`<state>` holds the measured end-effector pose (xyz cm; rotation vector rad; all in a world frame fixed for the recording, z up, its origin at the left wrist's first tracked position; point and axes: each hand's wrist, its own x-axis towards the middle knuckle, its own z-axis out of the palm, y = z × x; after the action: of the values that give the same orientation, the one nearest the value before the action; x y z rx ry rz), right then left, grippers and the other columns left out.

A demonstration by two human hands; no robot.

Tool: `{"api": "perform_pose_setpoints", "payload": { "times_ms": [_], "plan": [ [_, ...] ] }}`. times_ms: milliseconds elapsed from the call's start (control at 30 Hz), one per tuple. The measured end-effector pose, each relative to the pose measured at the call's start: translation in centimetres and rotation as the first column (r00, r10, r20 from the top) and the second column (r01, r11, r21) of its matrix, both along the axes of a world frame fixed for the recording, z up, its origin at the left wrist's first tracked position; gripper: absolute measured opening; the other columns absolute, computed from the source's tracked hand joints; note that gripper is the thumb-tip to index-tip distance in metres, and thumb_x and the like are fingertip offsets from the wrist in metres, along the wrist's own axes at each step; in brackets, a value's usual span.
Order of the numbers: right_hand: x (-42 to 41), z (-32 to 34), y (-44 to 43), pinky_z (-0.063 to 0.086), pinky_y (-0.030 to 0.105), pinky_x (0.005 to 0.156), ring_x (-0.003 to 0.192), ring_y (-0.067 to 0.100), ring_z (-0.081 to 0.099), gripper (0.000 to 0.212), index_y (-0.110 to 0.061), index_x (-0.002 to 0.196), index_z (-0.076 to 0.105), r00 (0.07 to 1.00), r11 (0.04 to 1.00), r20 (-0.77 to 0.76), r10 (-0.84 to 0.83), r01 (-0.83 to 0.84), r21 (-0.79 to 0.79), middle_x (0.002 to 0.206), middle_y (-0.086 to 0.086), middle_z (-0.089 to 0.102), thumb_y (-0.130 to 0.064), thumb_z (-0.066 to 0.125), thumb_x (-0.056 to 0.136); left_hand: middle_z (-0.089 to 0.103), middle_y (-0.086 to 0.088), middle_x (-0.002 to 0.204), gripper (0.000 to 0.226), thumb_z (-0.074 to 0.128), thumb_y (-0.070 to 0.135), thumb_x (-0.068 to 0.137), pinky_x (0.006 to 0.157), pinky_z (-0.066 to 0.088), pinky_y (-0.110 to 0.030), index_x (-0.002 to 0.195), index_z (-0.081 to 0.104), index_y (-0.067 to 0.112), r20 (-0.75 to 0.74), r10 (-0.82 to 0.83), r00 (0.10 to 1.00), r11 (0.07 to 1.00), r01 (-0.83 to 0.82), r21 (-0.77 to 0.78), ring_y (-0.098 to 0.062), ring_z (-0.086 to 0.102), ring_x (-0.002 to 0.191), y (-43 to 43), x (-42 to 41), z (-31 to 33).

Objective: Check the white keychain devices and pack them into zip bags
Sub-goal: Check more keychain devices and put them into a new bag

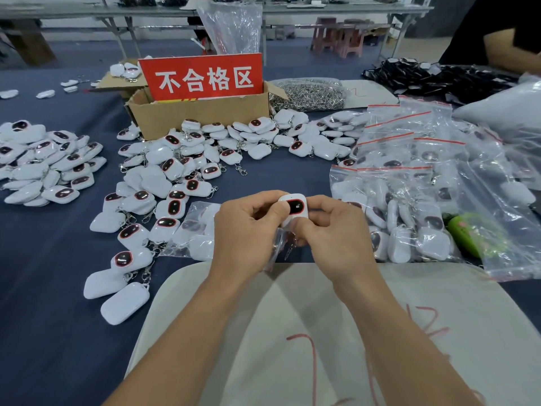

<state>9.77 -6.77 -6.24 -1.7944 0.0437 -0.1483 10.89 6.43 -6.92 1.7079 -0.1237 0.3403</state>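
**One keychain device pinched between two hands**

The white keychain device (292, 208) stands roughly upright at the fingertips. Its long axis is near vertical, its dark, red-rimmed screen faces the camera, and its clasp (290, 251) hangs below the fingers. The left hand (246, 230) and right hand (333, 232) are curled and clamp its sides. Loose devices (175, 171) lie heaped beyond the fingers, too many to count. Filled zip bags (409, 200) lie to their right.

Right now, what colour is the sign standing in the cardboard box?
Red, with white characters; the sign shows best in the head view.
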Motion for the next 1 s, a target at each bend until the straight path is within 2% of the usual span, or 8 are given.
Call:
{"api": "perform_pose_setpoints", "payload": {
  "times_ms": [133, 233, 367, 500, 700, 767, 867, 1000],
  "plan": [
    [-0.08, 0.0, -0.42, 0.055, 0.02, 0.063, 0.064, 0.001, 0.07, 0.024, -0.03, 0.086, 0.076, 0.994, 0.995, 0.092, -0.056, 0.063, -0.078, 0.072, -0.018, 0.076, -0.006, 0.074, 0.082, 0.078, 0.012, 0.082, 0.012, 0.073, 0.037, 0.083, 0.076, 0.061, -0.038, 0.089, 0.079, 0.046, 0.039, 0.001, 0.999, 0.997, -0.004, 0.074, -0.018, 0.074, 0.08, -0.15, -0.29, -0.34],
    [-0.22, -0.18, -0.4, 0.056, 0.026, 0.067, 0.07, 0.005, 0.07, 0.025, -0.027, 0.088, 0.073, 0.977, 0.969, 0.196, -0.087, 0.129, -0.211, 0.075, -0.019, 0.073, -0.003, 0.07, 0.084, 0.075, 0.025, 0.095, 0.032, 0.08, 0.014, 0.077, 0.078, 0.047, -0.009, 0.096, 0.079, 0.039, 0.145, 0.102, 0.984, 0.968, -0.132, 0.214, -0.001, 0.07, 0.091, -0.12, -0.43, -0.7],
    [-0.36, -0.29, -0.35, 0.049, 0.031, 0.07, 0.072, 0.011, 0.063, 0.03, -0.031, 0.087, 0.066, 0.929, 0.919, 0.358, -0.097, 0.222, -0.326, 0.078, -0.013, 0.069, -0.003, 0.069, 0.08, 0.071, 0.027, 0.099, 0.036, 0.08, 0.007, 0.075, 0.086, 0.046, -0.017, 0.095, 0.074, 0.037, 0.258, 0.089, 0.962, 0.921, -0.178, 0.347, -0.001, 0.067, 0.095, -0.11, -0.81, -0.52],
    [-0.53, -0.15, -0.45, 0.05, 0.031, 0.076, 0.081, 0.012, 0.062, 0.029, -0.037, 0.089, 0.068, 0.897, 0.913, 0.432, -0.095, 0.252, -0.321, 0.079, -0.014, 0.068, -0.01, 0.072, 0.079, 0.07, 0.019, 0.079, 0.024, 0.075, 0.012, 0.08, 0.073, 0.046, -0.019, 0.088, 0.069, 0.035, 0.142, 0.116, 0.983, 0.902, -0.164, 0.399, -0.009, 0.065, 0.081, 0.03, -0.63, -0.71],
    [-0.56, 0.0, -0.66, 0.042, 0.009, 0.08, 0.087, 0.004, 0.058, 0.029, -0.026, 0.085, 0.079, 0.84, 0.907, 0.543, 0.004, 0.225, -0.355, 0.084, -0.02, 0.07, 0.002, 0.075, 0.077, 0.071, 0.024, 0.083, 0.02, 0.077, 0.018, 0.083, 0.068, 0.041, -0.011, 0.093, 0.074, 0.036, 0.084, 0.086, 0.993, 0.894, -0.114, 0.433, 0.005, 0.059, 0.078, -0.17, -0.66, -0.83],
    [-0.49, 0.17, -0.74, 0.043, 0.008, 0.077, 0.084, 0.005, 0.061, 0.029, -0.032, 0.086, 0.078, 0.872, 0.937, 0.49, -0.008, 0.178, -0.301, 0.082, -0.022, 0.071, -0.003, 0.075, 0.08, 0.073, 0.023, 0.09, 0.031, 0.078, 0.013, 0.082, 0.073, 0.039, -0.005, 0.102, 0.077, 0.036, 0.122, 0.104, 0.987, 0.899, -0.146, 0.412, 0.011, 0.058, 0.083, -0.26, -0.91, -0.77],
    [-0.16, 0.36, -0.67, 0.052, 0.017, 0.068, 0.071, 0.006, 0.069, 0.029, -0.032, 0.088, 0.075, 0.962, 0.997, 0.263, -0.08, 0.078, 0.016, 0.08, -0.016, 0.076, -0.003, 0.078, 0.083, 0.072, 0.021, 0.115, 0.06, 0.08, 0.0, 0.077, 0.087, 0.038, -0.001, 0.125, 0.072, 0.035, 0.222, 0.083, 0.971, 0.916, -0.162, 0.368, 0.018, 0.056, 0.1, -0.19, -1.0, -0.51],
    [-0.03, 0.23, -0.62, 0.048, 0.024, 0.05, 0.048, 0.015, 0.057, 0.018, -0.018, 0.097, 0.06, 0.993, 0.968, 0.036, -0.11, 0.099, 0.229, 0.065, 0.0, 0.073, -0.007, 0.072, 0.089, 0.068, 0.033, 0.108, 0.048, 0.084, 0.011, 0.079, 0.09, 0.039, -0.004, 0.12, 0.075, 0.034, 0.231, 0.05, 0.972, 0.929, -0.13, 0.347, 0.008, 0.061, 0.106, -0.03, -0.84, -0.43]
  ]
}}
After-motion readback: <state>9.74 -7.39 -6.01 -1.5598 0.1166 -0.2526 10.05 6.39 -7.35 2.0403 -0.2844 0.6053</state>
